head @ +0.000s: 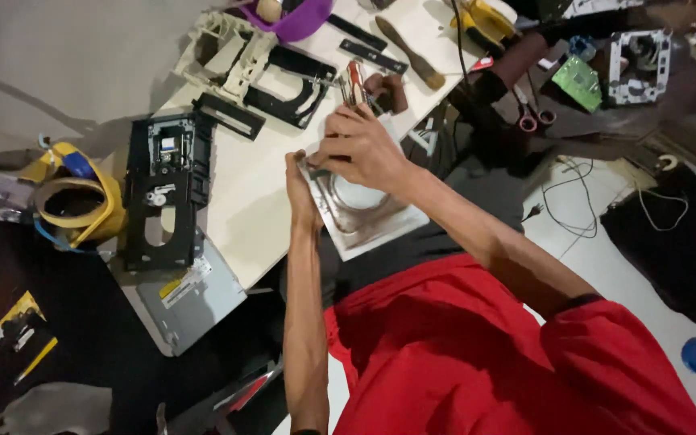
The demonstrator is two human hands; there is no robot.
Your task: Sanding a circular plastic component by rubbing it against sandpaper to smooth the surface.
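Both my hands meet over a square silver metal cover plate [364, 217] with a round pressed ring, held at the near edge of the white table [243, 193]. My left hand [301, 189] pinches the plate's left edge. My right hand [360, 145] rests on its upper edge and grips a slim tool with a red and silver handle [354, 82] that sticks up from the fist. The tool's tip is hidden by my fingers.
On the table lie a black drive chassis [163, 189], a grey metal drive case [191, 298], black frame parts [287, 93], a cream plastic frame [223, 52] and a purple bowl [296, 20]. A yellow tape roll [78, 205] lies at the left. Cables, pink scissors [535, 119] and a green circuit board [580, 80] lie at the right.
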